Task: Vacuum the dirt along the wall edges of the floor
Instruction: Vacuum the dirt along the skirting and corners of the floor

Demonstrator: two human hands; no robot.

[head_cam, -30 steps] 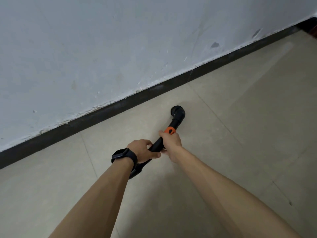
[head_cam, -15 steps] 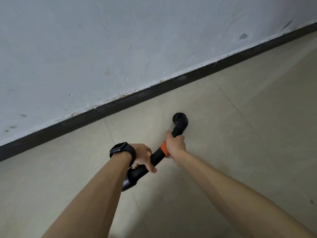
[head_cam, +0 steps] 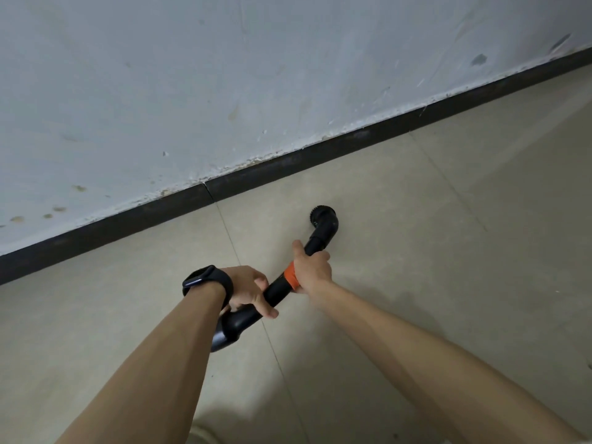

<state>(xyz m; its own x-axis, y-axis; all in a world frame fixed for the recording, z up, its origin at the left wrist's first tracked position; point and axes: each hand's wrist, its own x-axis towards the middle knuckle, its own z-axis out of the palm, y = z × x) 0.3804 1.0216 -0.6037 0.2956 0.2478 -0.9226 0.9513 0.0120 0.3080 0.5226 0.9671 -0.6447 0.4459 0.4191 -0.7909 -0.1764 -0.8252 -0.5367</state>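
A black vacuum wand (head_cam: pixel 275 291) with an orange ring (head_cam: pixel 291 277) runs from lower left to upper right. Its round brush head (head_cam: pixel 322 216) points down at the beige tiled floor (head_cam: pixel 416 251), a short way out from the black skirting board (head_cam: pixel 288 161). My left hand (head_cam: pixel 248 291), with a black watch on the wrist, grips the lower, thicker part of the wand. My right hand (head_cam: pixel 312 267) grips the wand at the orange ring, just behind the bent neck. The wand's lower end is hidden under my left forearm.
A white wall (head_cam: pixel 224 75) with scuffs and stains fills the upper half. The skirting runs diagonally from lower left to upper right. Tile joints cross the floor. A pale shape (head_cam: pixel 201 435) shows at the bottom edge.
The view has shifted left along the wall: the wall marks and skirting joint slid rightward. Both hands keep their grip, and the brush head stays a short way from the skirting.
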